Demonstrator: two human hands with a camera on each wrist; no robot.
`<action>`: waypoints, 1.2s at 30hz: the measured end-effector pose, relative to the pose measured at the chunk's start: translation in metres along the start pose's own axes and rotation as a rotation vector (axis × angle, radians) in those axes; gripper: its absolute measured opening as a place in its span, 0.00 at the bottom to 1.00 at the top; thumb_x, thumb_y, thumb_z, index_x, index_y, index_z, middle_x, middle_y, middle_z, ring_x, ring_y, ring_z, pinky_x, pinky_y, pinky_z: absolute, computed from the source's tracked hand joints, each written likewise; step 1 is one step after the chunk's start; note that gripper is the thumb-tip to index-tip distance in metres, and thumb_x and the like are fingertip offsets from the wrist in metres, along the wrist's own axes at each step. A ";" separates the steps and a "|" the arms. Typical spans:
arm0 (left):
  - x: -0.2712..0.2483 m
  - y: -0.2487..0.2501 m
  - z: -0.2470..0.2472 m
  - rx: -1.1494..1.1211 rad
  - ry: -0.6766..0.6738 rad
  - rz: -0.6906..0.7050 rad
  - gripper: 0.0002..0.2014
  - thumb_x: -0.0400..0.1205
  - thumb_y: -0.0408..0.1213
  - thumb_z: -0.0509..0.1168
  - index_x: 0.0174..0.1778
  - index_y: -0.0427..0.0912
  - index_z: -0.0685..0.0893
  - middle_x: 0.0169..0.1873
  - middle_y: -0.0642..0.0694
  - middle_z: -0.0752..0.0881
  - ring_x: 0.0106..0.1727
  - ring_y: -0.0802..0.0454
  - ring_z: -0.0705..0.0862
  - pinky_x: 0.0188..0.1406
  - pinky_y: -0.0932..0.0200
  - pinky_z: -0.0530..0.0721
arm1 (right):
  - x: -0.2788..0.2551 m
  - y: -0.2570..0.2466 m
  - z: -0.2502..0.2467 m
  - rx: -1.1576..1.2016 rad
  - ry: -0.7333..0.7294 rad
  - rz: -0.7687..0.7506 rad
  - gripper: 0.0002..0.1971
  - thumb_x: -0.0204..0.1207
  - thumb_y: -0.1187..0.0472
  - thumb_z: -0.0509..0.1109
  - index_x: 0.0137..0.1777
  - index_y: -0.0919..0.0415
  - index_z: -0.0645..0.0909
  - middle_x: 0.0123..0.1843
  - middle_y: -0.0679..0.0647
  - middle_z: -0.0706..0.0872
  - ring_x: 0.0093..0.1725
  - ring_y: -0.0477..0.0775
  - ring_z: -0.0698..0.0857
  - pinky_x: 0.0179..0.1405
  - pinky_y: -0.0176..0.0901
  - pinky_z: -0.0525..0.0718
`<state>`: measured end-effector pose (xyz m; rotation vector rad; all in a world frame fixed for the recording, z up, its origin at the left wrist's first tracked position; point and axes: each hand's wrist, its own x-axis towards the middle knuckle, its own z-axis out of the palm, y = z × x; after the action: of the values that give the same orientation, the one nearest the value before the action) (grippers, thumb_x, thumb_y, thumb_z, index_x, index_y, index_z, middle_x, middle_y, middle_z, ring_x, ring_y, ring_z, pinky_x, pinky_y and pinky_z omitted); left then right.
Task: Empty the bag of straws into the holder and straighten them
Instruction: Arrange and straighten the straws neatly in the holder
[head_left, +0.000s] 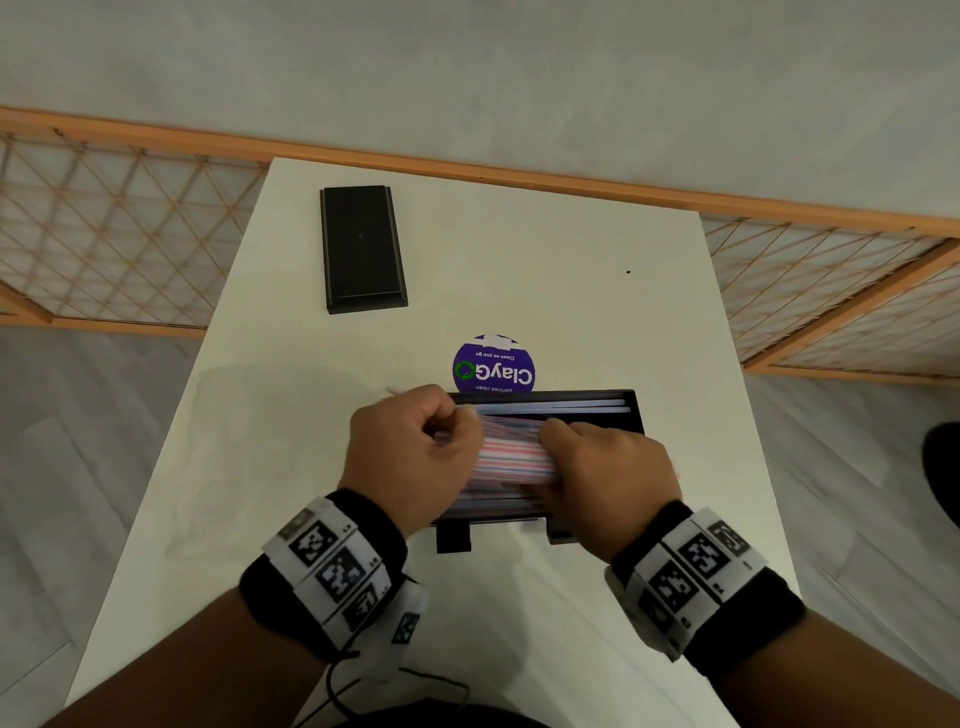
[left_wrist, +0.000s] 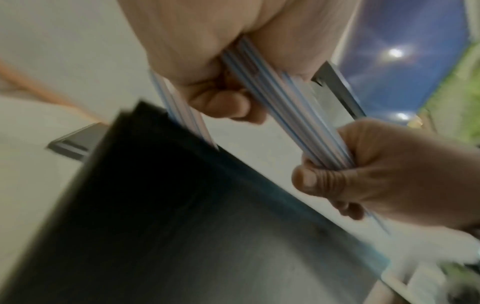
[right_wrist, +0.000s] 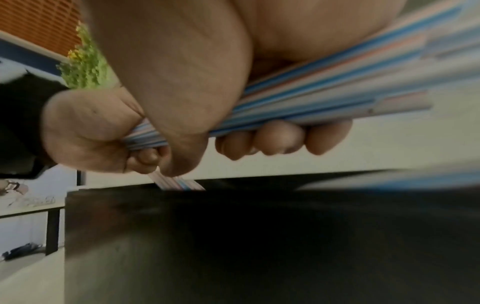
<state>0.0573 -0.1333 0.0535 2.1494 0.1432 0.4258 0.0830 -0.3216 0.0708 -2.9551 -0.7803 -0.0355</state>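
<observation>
A bundle of striped red, blue and white straws (head_left: 511, 457) lies lengthwise over the black open holder (head_left: 631, 413) on the white table. My left hand (head_left: 415, 452) grips the bundle's left end with curled fingers, and my right hand (head_left: 597, 467) grips its right part. The left wrist view shows the straws (left_wrist: 285, 107) running from my left hand (left_wrist: 221, 90) to my right hand (left_wrist: 363, 168), just above the holder's black wall (left_wrist: 155, 205). The right wrist view shows my right hand (right_wrist: 259, 135) wrapped round the straws (right_wrist: 324, 90) over the holder (right_wrist: 259, 226). A few straws lie along the holder's far side. No bag is discernible.
A black lid (head_left: 362, 248) lies at the table's far left. A round purple sticker (head_left: 493, 366) sits just behind the holder. The white table (head_left: 571, 260) has bare room at right and far side. A wooden lattice fence (head_left: 130, 223) runs behind it.
</observation>
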 end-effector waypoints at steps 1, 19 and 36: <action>-0.002 0.000 0.003 0.035 -0.029 0.106 0.15 0.77 0.40 0.67 0.24 0.45 0.75 0.20 0.58 0.74 0.26 0.60 0.73 0.31 0.74 0.73 | 0.000 0.003 0.003 0.008 -0.006 -0.023 0.24 0.57 0.35 0.80 0.34 0.55 0.78 0.24 0.49 0.81 0.18 0.59 0.79 0.17 0.37 0.68; -0.019 -0.012 0.014 0.561 -0.522 0.515 0.18 0.86 0.56 0.55 0.45 0.47 0.82 0.43 0.50 0.83 0.49 0.45 0.80 0.58 0.43 0.80 | -0.024 0.004 0.024 -0.067 -0.330 0.080 0.44 0.55 0.18 0.56 0.58 0.52 0.82 0.52 0.50 0.88 0.50 0.60 0.84 0.50 0.56 0.81; 0.014 -0.003 -0.008 0.071 -0.048 -0.213 0.24 0.87 0.51 0.59 0.72 0.37 0.75 0.69 0.41 0.79 0.69 0.49 0.76 0.67 0.55 0.71 | -0.045 0.009 0.014 0.123 -0.324 0.029 0.45 0.69 0.18 0.46 0.61 0.57 0.79 0.55 0.51 0.84 0.55 0.59 0.81 0.68 0.56 0.77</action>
<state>0.0679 -0.1216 0.0587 2.1835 0.3609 0.2489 0.0483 -0.3502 0.0547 -2.8889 -0.7407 0.4859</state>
